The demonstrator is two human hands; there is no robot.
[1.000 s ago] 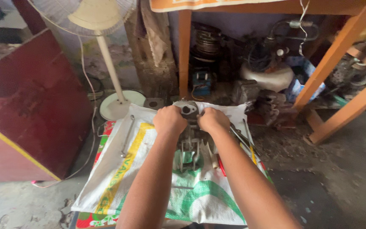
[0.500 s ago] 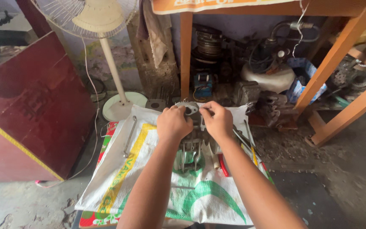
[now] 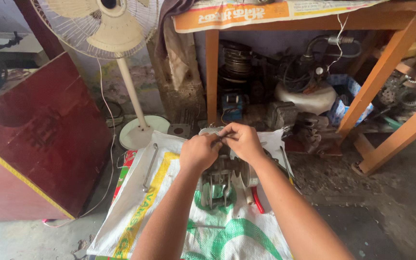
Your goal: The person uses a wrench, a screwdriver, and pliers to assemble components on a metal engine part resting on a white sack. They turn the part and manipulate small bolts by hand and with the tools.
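On a white woven sack [image 3: 136,212] with green and yellow print on the floor, the left hand [image 3: 198,151] and right hand [image 3: 242,142] pinch closed on the far top of a metal engine part [image 3: 222,175].

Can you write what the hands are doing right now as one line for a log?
left hand: on grey metal engine part | right hand: pinching at its top | under: white woven sack | beside: red-handled pliers

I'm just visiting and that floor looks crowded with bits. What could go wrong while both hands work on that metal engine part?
1. The left hand and right hand pinch something small on top of the engine part; if it slips it could vanish among the clutter.
2. The part stands on a loose woven sack and might tip.
3. Red-handled pliers lie close by, easy to knock.
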